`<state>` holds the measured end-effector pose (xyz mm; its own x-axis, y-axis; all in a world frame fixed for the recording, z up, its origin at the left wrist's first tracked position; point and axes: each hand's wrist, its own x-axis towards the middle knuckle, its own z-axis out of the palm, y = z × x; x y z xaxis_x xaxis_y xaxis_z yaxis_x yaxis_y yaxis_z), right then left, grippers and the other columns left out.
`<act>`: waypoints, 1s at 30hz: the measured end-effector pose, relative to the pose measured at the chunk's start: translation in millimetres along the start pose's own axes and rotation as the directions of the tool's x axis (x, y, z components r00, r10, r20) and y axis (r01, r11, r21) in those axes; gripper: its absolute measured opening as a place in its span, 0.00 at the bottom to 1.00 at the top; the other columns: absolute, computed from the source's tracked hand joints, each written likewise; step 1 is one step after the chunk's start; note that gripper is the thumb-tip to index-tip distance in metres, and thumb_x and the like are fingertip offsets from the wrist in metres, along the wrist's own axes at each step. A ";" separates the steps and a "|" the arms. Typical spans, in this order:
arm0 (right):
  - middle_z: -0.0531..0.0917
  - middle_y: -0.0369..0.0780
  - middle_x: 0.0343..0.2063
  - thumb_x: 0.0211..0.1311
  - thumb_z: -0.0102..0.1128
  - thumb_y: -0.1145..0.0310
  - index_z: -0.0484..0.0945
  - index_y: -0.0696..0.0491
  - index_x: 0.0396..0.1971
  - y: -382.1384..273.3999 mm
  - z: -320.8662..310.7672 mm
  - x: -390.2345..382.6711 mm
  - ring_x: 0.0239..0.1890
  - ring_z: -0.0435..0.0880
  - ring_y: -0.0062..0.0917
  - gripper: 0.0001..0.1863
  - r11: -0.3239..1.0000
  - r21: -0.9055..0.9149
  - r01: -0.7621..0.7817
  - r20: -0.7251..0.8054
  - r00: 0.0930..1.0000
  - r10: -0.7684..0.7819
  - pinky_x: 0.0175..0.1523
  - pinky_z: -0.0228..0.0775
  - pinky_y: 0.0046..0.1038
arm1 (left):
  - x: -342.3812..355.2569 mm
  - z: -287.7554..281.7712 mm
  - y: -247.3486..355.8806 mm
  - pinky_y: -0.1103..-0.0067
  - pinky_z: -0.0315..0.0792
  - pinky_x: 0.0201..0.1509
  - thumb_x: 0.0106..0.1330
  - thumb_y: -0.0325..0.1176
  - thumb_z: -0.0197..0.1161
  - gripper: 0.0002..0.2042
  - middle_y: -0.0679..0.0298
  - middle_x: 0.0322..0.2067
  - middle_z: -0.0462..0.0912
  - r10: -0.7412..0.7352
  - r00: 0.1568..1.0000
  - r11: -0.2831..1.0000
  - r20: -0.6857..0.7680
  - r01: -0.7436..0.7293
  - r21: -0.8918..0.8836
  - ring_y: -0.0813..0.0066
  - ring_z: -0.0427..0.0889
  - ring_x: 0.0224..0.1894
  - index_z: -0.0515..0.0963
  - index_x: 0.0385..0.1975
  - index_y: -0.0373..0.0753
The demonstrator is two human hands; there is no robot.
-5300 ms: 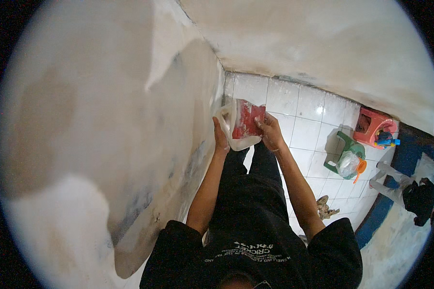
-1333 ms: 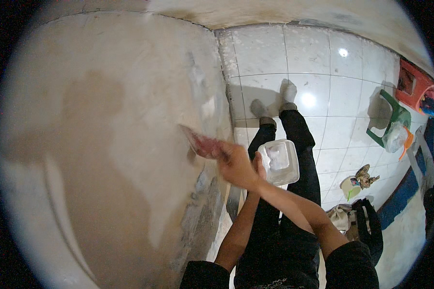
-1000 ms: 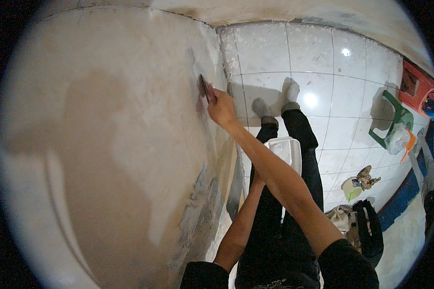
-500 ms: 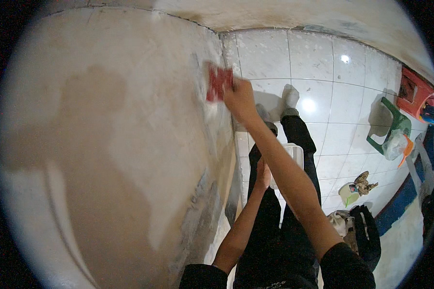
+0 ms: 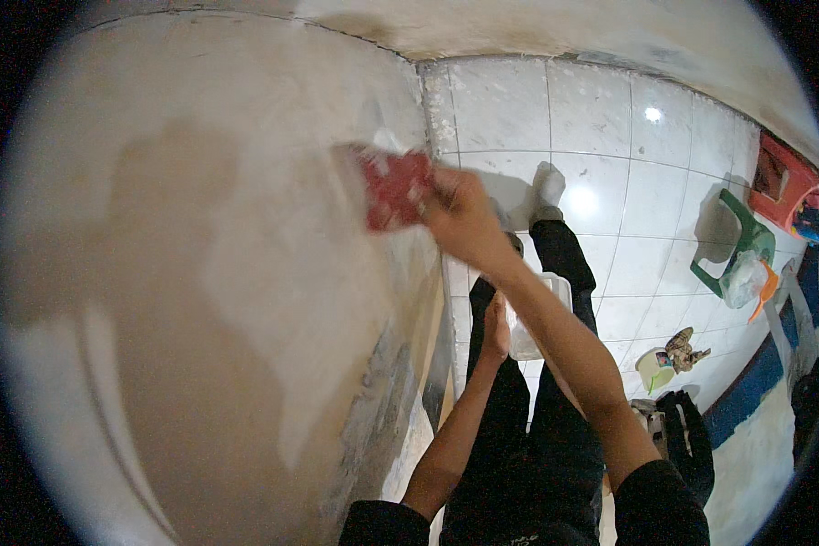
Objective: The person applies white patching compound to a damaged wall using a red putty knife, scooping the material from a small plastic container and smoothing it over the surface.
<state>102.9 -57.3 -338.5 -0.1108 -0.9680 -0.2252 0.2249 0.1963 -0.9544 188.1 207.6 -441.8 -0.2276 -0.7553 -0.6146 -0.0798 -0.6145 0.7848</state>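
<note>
My right hand (image 5: 469, 218) grips a red putty spreader (image 5: 393, 193) by its near edge, fingers closed round it. Whitish smears mark the spreader's face, and its far edge lies at the beige plaster wall (image 5: 273, 300) on the left, slightly blurred by motion. Lower down, between my legs, my left hand (image 5: 496, 329) is closed on the side of a white plastic tub (image 5: 525, 344). My right forearm crosses over the tub and hides part of it; what is inside cannot be made out. Grey and white patches show on the wall near the corner.
White floor tiles (image 5: 591, 109) with pale specks lie ahead. At the right are a green plastic stool (image 5: 746, 238), a clear plastic bag (image 5: 744, 278), an orange item (image 5: 764, 291) and a red plastic stool (image 5: 778, 187). Nearer sit a pale yellow pot (image 5: 653, 371) and a crumpled patterned cloth (image 5: 685, 349).
My right hand has moved the spreader left and a little nearer to me along the wall, and more of its red face shows. My left hand stays on the tub.
</note>
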 end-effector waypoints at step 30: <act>0.79 0.46 0.18 0.58 0.50 0.69 0.77 0.60 0.27 143.9 -19.8 -22.5 0.22 0.77 0.29 0.10 0.816 -0.237 -0.527 -0.340 0.832 0.439 0.29 0.67 0.31 | 12.9 10.8 22.4 0.73 0.60 0.58 0.70 0.49 0.42 0.24 0.57 0.49 0.72 -0.067 0.998 0.967 0.014 0.068 -0.245 0.70 0.67 0.54 0.67 0.50 0.33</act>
<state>118.6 -4.1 -474.7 -0.3227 -0.6660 -0.6725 0.0123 0.7075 -0.7066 172.9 186.6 -431.3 -0.2355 -0.7094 -0.6643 0.1449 -0.7015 0.6978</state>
